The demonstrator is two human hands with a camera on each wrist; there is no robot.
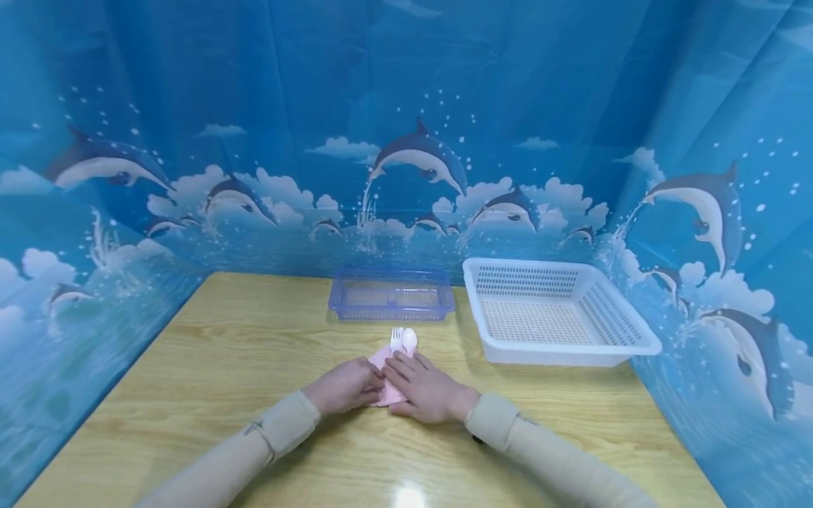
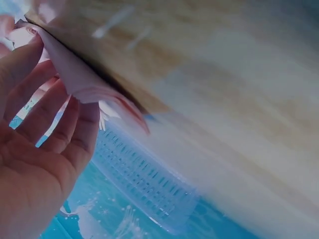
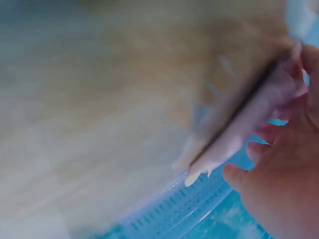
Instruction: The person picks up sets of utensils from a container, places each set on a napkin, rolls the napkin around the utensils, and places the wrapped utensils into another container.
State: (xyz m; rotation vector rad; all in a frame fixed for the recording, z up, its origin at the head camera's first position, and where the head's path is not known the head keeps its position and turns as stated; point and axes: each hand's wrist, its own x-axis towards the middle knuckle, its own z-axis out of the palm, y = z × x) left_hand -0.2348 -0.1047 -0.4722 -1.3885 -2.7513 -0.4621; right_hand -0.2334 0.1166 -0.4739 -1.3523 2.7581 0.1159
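Note:
A folded pink napkin point(image 1: 390, 395) lies on the table in the head view, partly covered by both hands. The heads of a white fork point(image 1: 396, 339) and a white spoon point(image 1: 409, 340) stick out of its far end, and their handles are hidden. My left hand point(image 1: 346, 386) pinches the napkin's left edge between thumb and fingers; the left wrist view shows the layered napkin point(image 2: 77, 74) at the fingertips. Across the right side of the napkin rests my right hand point(image 1: 428, 389), fingers mostly straight and thumb spread. Blur softens the napkin point(image 3: 249, 119) in the right wrist view.
A purple-blue translucent basket point(image 1: 392, 311) stands beyond the napkin near the back edge. To its right is a larger white basket point(image 1: 565, 347) with slotted walls. A blue curtain point(image 1: 305, 92) printed with dolphins surrounds the wooden table point(image 1: 254, 353) at the back and sides.

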